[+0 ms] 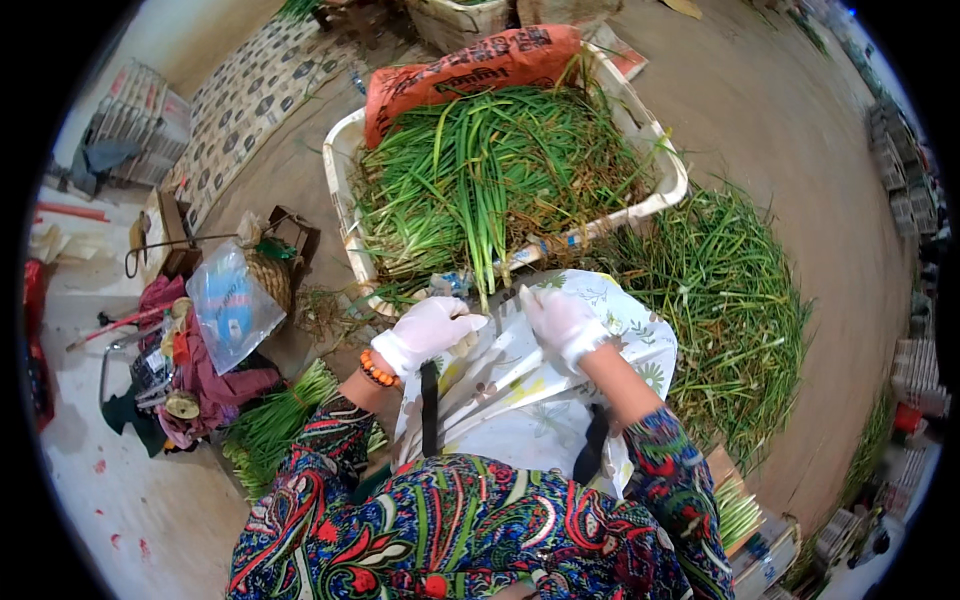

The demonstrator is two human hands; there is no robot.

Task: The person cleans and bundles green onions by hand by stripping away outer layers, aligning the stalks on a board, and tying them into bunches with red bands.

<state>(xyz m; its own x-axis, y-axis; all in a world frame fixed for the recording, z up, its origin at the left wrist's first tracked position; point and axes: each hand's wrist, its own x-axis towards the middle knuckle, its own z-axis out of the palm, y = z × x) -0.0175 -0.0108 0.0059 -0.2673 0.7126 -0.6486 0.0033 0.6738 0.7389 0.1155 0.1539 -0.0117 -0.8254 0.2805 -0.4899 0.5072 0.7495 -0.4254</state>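
Note:
Long green onions (pixel 480 200) lie over the heap in the white tub (pixel 345 200), their pale ends hanging over its near rim. My left hand (pixel 430 332), in a white glove, is closed at the pale end of one green onion (pixel 484 292). To its right, my right hand (pixel 562 322), gloved too, has thumb and fingers pinched together near the same ends. Whatever it pinches is too small to make out. Under both hands a white flowered apron (pixel 520 395) spreads over my lap.
An orange-red sack (pixel 475 75) covers the tub's far side. Loose green stalks (pixel 740 310) pile on the floor at right. On the left are a bundle of green onions (pixel 280 425), a clear plastic bag (pixel 235 305) and cloths (pixel 215 375). Trimmed stalks (pixel 738 510) sit at lower right.

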